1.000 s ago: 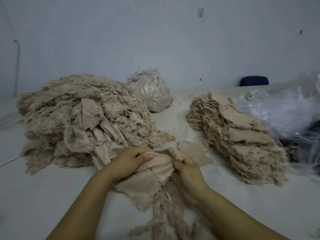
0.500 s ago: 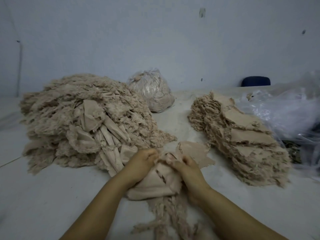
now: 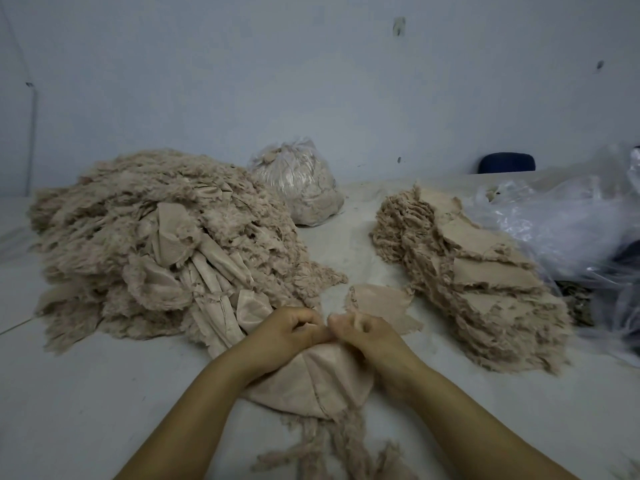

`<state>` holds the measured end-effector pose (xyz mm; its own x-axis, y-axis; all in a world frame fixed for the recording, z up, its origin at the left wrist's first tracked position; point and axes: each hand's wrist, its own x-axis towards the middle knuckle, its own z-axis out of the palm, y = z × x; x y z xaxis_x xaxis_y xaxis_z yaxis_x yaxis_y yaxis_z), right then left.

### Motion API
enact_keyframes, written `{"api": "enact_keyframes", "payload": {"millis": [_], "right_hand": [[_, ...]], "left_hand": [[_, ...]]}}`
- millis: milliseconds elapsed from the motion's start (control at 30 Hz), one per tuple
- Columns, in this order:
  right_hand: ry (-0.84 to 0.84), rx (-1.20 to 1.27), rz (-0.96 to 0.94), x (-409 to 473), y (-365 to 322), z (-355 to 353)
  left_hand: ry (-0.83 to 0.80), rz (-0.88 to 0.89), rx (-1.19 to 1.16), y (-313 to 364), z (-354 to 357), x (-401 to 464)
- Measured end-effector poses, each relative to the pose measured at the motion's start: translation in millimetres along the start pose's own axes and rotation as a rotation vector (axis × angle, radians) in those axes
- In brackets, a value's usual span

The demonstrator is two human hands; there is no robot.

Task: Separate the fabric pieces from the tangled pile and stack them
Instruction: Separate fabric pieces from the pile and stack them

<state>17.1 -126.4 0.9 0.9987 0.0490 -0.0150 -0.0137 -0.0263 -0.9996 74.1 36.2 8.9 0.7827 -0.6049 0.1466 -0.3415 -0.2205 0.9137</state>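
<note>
From the head view, both hands meet near the middle of the desk, toward its near edge. The left hand and right hand have their fingers curled, knuckles almost touching, each grip pinching the top edge of a beige fabric piece. That piece is bunched between the wrists, smooth on its upper face with a visible seam line, and a ragged fuzzy fringe trails from its lower edge toward the near edge of the desk.

Toward the left side of the desk sits the tangled pile, a broad mound of the same beige cloth, mostly fluffy frayed edges with a few smooth, folded strips showing at its near side. Toward the right side lies the stack, flat pieces layered and slightly fanned, their frayed edges forming a shaggy wall. A single flat piece lies just beyond the hands, between pile and stack.

Near the far edge stands a clear bag that seems filled with similar scraps. Crumpled plastic sheeting covers the right edge.
</note>
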Motion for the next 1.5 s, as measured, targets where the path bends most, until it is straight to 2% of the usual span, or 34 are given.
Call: {"api": "enact_keyframes", "payload": {"millis": [100, 233, 333, 400, 533, 600, 667, 733, 833, 933, 1000, 1133, 1200, 1267, 1367, 1433, 1500], "right_hand": [[0.023, -0.008, -0.013, 1, 0, -3], [0.155, 0.059, -0.101, 3, 5, 4], [0.307, 0.241, -0.101, 4, 0, -10], [0.368, 0.325, -0.097, 5, -5, -21], [0.335, 0.192, -0.136, 7, 0, -11], [0.302, 0.141, -0.174, 5, 3, -1], [0.285, 0.136, -0.209, 5, 6, 3], [0.302, 0.077, -0.234, 6, 8, 7], [0.383, -0.200, -0.240, 10, 15, 3], [0.460, -0.241, -0.225, 12, 19, -11], [0.450, -0.221, -0.197, 11, 21, -19], [0.348, -0.245, -0.181, 12, 16, -18], [0.189, -0.193, -0.156, 12, 8, -9], [0.033, -0.022, -0.112, 11, 4, -1], [0.086, 0.163, -0.078, 7, -3, 3], [0.143, 0.242, -0.037, 7, -7, 2], [0.186, 0.217, -0.031, 8, -9, -1]], "left_hand": [[0.028, 0.015, 0.077, -2, -1, 2], [0.050, -0.022, -0.058, -6, -2, 2], [0.240, -0.085, -0.191, -12, -17, 0], [0.311, -0.108, -0.166, -15, -27, -3], [0.064, -0.053, 0.025, -3, 0, 1], [0.089, -0.050, -0.166, 5, 18, 3], [0.175, -0.110, -0.477, 8, 29, 7], [0.307, -0.179, -0.687, 9, 34, 10], [0.566, -0.303, -0.798, 7, 33, 16], [0.658, -0.313, -0.873, 6, 17, 15], [0.648, -0.303, -0.914, 5, 5, 13], [0.461, -0.334, -0.835, 10, 10, 7], [0.370, -0.327, -0.749, 13, 19, 6], [0.334, -0.300, -0.644, 18, 27, 5], [0.354, -0.227, -0.441, 19, 33, 3], [0.289, -0.198, -0.441, 19, 34, 2], [0.219, -0.194, -0.459, 17, 34, 3]]}}
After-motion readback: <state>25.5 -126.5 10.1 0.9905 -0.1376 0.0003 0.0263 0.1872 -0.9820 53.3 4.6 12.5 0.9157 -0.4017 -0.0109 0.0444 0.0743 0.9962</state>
